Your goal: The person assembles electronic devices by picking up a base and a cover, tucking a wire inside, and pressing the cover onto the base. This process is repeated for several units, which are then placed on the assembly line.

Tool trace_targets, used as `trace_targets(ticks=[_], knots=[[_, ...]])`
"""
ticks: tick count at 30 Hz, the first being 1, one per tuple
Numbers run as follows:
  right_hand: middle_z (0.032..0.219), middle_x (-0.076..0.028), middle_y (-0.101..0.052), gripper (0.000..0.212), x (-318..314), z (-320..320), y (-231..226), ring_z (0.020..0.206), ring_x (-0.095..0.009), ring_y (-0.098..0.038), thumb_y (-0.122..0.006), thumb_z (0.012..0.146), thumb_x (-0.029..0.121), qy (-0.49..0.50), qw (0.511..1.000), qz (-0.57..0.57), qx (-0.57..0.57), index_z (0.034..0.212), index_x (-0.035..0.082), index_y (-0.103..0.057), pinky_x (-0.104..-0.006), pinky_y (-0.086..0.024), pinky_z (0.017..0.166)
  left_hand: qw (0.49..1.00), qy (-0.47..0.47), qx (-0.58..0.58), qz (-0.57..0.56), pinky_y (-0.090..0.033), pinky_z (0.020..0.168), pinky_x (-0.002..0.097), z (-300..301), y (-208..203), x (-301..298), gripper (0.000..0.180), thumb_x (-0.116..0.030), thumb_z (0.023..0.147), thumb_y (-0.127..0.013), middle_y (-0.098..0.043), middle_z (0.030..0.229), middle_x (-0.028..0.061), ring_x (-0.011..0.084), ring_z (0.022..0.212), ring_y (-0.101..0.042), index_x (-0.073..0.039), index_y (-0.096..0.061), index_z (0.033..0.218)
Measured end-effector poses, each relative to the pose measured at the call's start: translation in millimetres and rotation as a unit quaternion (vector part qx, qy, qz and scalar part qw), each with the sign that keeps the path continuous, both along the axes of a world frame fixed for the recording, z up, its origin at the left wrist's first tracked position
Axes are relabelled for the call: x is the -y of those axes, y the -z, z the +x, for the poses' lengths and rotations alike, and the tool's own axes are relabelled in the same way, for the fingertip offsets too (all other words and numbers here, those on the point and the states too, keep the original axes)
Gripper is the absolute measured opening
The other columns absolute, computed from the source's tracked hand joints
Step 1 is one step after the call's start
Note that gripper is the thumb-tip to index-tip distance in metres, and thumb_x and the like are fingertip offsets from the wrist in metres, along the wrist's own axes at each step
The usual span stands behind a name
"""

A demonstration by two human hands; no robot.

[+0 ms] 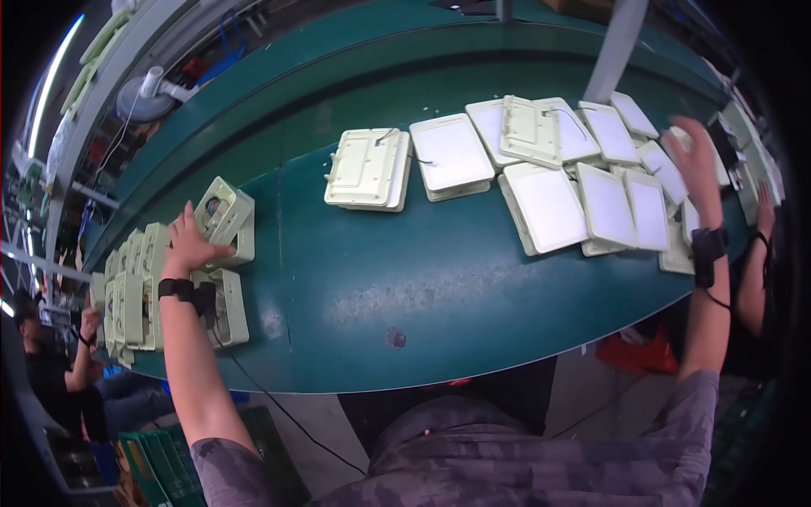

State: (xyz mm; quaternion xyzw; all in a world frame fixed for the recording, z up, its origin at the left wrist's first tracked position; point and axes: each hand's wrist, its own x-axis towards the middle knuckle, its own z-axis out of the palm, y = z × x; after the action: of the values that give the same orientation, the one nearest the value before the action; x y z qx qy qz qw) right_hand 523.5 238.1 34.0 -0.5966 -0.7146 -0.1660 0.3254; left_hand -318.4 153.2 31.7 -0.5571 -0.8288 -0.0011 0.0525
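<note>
My left hand (pixel 193 242), fingers spread, reaches over a group of pale green open-sided housings on the left of the table. Its fingertips are at an upright housing (pixel 225 215) with wires inside; whether they touch it I cannot tell. Below the wrist stands another housing (pixel 230 306). At the far right my right hand (pixel 698 165) is raised with fingers curved and apart, over a pale panel (pixel 719 160); no grip on it shows. Many flat light panels with white faces (pixel 547 207) lie overlapping to the left of this hand.
A small stack of back-up panels (pixel 365 169) sits mid-table, beside a white-faced panel (pixel 452 152). A grey post (pixel 617 51) rises behind the pile. Co-workers are at the right (pixel 754 279) and left (pixel 63 372) ends. A black cable (pixel 287 414) hangs from my left wrist.
</note>
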Motion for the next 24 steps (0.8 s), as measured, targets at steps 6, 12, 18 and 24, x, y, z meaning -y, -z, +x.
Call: trace_targets(ticks=[6,12,18,24], knots=[[0.113,-0.015,-0.064,0.033,45.6,-281.8,-1.7,0.103,-0.030,-0.064,-0.077,0.086,0.020,-0.336,0.923,-0.137,-0.126,0.111,0.001,-0.064,-0.0410,-0.051,0.092,0.989,-0.003,0.147,0.034,-0.033,0.117,0.0446,15.5,-6.7,0.6,0.123,-0.027,0.053,-0.095,-0.048,0.146,0.0248,0.0416,0.140,-0.041,0.001,-0.029,0.153],[0.136,-0.024,-0.053,0.063,35.1,-420.3,57.4,0.127,-0.038,-0.050,-0.078,0.083,0.029,-0.235,0.971,-0.008,0.032,0.134,-0.001,-0.054,-0.0435,-0.046,0.104,0.977,0.107,0.063,0.176,-0.041,0.107,0.0477,128.1,-31.5,65.2,0.122,-0.024,0.051,-0.096,-0.053,0.133,0.0264,0.0427,0.125,-0.049,0.003,-0.031,0.151],[0.133,-0.025,-0.054,0.056,22.5,-446.9,73.0,0.125,-0.039,-0.052,-0.073,0.088,0.027,-0.251,0.960,-0.097,0.078,0.133,-0.001,-0.054,-0.0416,-0.047,0.103,0.954,0.200,0.150,0.163,-0.040,0.105,0.0486,199.9,13.7,142.8,0.122,-0.019,0.051,-0.096,-0.051,0.131,0.0240,0.0421,0.121,-0.048,0.002,-0.029,0.151],[0.122,-0.027,-0.061,0.040,51.2,-418.5,40.4,0.110,-0.041,-0.060,-0.063,0.096,0.020,-0.319,0.942,0.000,-0.100,0.128,-0.002,-0.057,-0.0393,-0.053,0.092,0.962,0.156,0.183,0.128,-0.038,0.107,0.0488,236.4,57.0,162.8,0.120,-0.018,0.054,-0.096,-0.048,0.137,0.0246,0.0419,0.125,-0.045,0.002,-0.028,0.150]])
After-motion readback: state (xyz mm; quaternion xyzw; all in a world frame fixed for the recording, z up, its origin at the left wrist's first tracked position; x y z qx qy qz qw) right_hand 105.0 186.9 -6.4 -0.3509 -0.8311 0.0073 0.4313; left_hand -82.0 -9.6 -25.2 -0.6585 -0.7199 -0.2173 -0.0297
